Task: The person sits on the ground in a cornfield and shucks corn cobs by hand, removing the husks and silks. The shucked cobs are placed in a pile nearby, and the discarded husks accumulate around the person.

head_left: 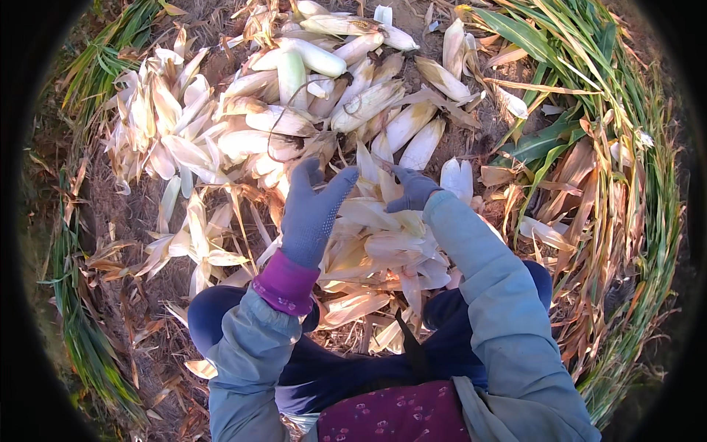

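My left hand (309, 214), in a grey knitted glove, is raised over the near husks with thumb and fingers spread and nothing in it. To its right, my right hand (414, 193), gloved alike, reaches inward with its thumb and fingers apart. Its fingertips are beside pale corn husks (389, 186); I cannot tell whether they touch. Below both hands, a loose heap of dry corn husks (394, 243) lies in front of my legs. Just beyond is a pile of ears of corn (366, 104), many in pale husks, with a smooth greenish-white ear (292, 77) on top.
More pale husks (173, 121) are heaped at the far left. Long green and drying corn stalks and leaves (626, 147) curve along the right side, and green leaves (74, 295) edge the left. My bent legs (368, 372) border the near husks. Bare soil and straw (132, 214) show between.
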Demonstrator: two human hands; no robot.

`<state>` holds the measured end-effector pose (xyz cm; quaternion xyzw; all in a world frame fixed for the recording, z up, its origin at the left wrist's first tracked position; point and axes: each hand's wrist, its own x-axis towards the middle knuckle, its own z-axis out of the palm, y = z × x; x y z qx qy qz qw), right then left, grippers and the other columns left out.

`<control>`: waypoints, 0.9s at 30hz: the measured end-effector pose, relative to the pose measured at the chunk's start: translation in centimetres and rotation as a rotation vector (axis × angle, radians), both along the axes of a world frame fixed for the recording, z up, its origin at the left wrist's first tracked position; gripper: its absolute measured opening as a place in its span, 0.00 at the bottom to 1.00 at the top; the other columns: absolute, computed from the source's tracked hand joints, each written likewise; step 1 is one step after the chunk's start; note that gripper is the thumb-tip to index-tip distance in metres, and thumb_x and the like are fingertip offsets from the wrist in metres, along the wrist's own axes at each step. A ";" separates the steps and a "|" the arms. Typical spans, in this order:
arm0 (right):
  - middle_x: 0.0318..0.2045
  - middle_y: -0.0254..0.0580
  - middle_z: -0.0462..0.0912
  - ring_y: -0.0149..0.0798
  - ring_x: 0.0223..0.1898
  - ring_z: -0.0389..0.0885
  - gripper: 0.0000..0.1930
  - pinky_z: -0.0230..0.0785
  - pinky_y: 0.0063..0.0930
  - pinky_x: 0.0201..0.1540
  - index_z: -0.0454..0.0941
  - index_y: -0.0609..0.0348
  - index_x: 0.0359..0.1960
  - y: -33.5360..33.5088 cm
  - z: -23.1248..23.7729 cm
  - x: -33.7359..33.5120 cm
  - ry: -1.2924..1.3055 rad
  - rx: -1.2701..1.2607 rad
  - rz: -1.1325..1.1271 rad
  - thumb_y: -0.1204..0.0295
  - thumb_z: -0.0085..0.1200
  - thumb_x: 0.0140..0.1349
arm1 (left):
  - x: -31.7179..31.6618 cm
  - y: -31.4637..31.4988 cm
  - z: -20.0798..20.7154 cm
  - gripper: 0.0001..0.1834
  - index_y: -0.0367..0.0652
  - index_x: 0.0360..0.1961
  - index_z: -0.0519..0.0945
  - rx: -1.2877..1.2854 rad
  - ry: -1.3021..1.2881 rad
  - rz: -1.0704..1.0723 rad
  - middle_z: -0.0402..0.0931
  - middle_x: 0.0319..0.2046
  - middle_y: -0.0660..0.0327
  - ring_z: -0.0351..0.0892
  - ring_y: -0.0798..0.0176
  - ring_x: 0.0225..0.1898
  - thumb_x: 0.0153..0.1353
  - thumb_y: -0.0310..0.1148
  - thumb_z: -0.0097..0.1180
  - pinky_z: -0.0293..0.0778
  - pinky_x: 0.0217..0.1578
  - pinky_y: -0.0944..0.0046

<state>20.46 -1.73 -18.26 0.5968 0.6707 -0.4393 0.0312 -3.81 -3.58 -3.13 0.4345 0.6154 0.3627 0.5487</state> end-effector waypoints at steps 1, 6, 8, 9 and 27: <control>0.60 0.60 0.62 0.53 0.62 0.61 0.59 0.54 0.37 0.63 0.51 0.61 0.65 -1.0 -1.3 -0.3 -0.012 0.020 -0.018 0.45 0.69 0.33 | 0.4 -0.3 -1.4 0.39 0.28 0.53 0.65 0.019 0.130 -0.018 0.70 0.49 0.46 0.71 0.54 0.51 0.50 0.48 0.65 0.69 0.48 0.60; 0.61 0.60 0.60 0.54 0.61 0.63 0.62 0.58 0.38 0.61 0.48 0.58 0.66 -3.7 -5.7 -0.8 -0.065 0.066 -0.070 0.44 0.69 0.29 | -2.5 -3.4 -14.0 0.40 0.30 0.53 0.65 -0.161 0.429 -0.149 0.73 0.45 0.50 0.74 0.60 0.46 0.49 0.49 0.66 0.70 0.46 0.65; 0.61 0.60 0.60 0.54 0.61 0.63 0.62 0.59 0.39 0.60 0.47 0.57 0.66 -4.6 -6.3 -0.7 -0.031 0.078 -0.154 0.45 0.69 0.30 | -3.5 -5.4 -18.1 0.42 0.29 0.53 0.64 -0.188 0.347 -0.120 0.71 0.48 0.49 0.72 0.59 0.48 0.48 0.49 0.67 0.68 0.48 0.65; 0.61 0.61 0.60 0.54 0.60 0.64 0.62 0.59 0.40 0.60 0.46 0.56 0.66 -5.0 -6.5 -0.4 -0.021 0.086 -0.203 0.45 0.69 0.30 | -3.7 -6.5 -19.8 0.44 0.28 0.54 0.63 -0.202 0.273 -0.113 0.70 0.50 0.48 0.71 0.58 0.50 0.47 0.50 0.67 0.67 0.50 0.64; 0.45 0.53 0.78 0.53 0.43 0.78 0.31 0.68 0.39 0.49 0.75 0.57 0.46 -12.8 -6.8 -9.2 0.329 -0.252 0.042 0.46 0.56 0.47 | 0.0 -11.2 -27.9 0.17 0.36 0.40 0.77 -0.636 -0.344 0.366 0.77 0.31 0.57 0.77 0.57 0.30 0.51 0.33 0.63 0.76 0.33 0.59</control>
